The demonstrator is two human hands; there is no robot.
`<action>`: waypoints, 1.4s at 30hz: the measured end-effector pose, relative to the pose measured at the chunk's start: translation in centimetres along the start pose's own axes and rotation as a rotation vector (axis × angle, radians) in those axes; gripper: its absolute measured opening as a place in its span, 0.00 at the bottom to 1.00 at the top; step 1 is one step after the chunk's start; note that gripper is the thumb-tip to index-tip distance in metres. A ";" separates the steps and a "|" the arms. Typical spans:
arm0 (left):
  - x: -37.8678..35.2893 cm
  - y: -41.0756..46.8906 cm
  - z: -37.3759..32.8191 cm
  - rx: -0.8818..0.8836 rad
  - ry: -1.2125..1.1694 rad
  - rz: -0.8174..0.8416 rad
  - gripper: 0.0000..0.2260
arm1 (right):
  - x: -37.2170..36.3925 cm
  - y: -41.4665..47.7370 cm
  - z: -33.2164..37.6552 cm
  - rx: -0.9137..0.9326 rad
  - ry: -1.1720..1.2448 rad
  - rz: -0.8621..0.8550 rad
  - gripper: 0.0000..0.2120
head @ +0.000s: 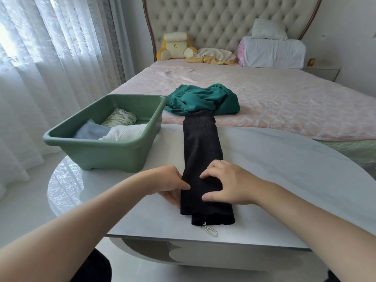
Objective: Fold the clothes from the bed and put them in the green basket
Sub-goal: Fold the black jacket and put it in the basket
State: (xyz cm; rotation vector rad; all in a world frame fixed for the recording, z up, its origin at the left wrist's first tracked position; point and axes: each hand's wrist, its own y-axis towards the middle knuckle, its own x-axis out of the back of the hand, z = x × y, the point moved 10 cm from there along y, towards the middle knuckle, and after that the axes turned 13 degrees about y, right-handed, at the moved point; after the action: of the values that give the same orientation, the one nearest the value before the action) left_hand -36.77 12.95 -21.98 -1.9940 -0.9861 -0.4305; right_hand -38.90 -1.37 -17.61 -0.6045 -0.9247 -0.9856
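Three folded pieces in green basket (97, 151), bench (284, 159) left | my left hand (171, 184) pinches left edge of black knit garment (199, 147), mid-bench | teal garment (203, 100) heaped on bed (284, 102) beyond | my right hand (230, 184), fingers curled, grips the black knit's top

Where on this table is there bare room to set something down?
Widest free patch: the table right of the black garment, up to the bed. A narrow strip runs between it and the basket. Bare too: the near-left corner before the basket. Crowded: the middle, where left hand and right hand hold it.
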 end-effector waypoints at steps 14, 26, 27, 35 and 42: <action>0.8 -0.1 -2.1 -0.023 0.456 -0.142 0.15 | -0.6 -2.4 1.9 0.096 -0.102 0.121 0.14; -2.1 1.1 -5.5 -0.527 0.906 -0.310 0.26 | -0.1 -2.9 -0.2 0.045 0.053 0.114 0.25; -2.2 0.8 -5.3 -0.531 0.899 -0.274 0.28 | -0.2 -2.9 -0.3 0.058 0.038 0.107 0.26; -2.7 -3.1 -7.7 -0.838 0.853 -0.457 0.22 | -1.1 -3.3 0.8 0.094 -0.171 0.028 0.26; -3.0 -3.6 -7.5 -0.817 0.926 -0.420 0.28 | -0.7 -3.5 0.4 0.014 -0.131 0.020 0.28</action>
State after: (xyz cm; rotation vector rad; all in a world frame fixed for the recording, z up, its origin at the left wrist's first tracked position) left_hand -40.97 6.57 -17.54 -1.8285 -0.6275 -2.0253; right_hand -42.31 -2.31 -17.98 -0.6713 -1.0382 -0.9290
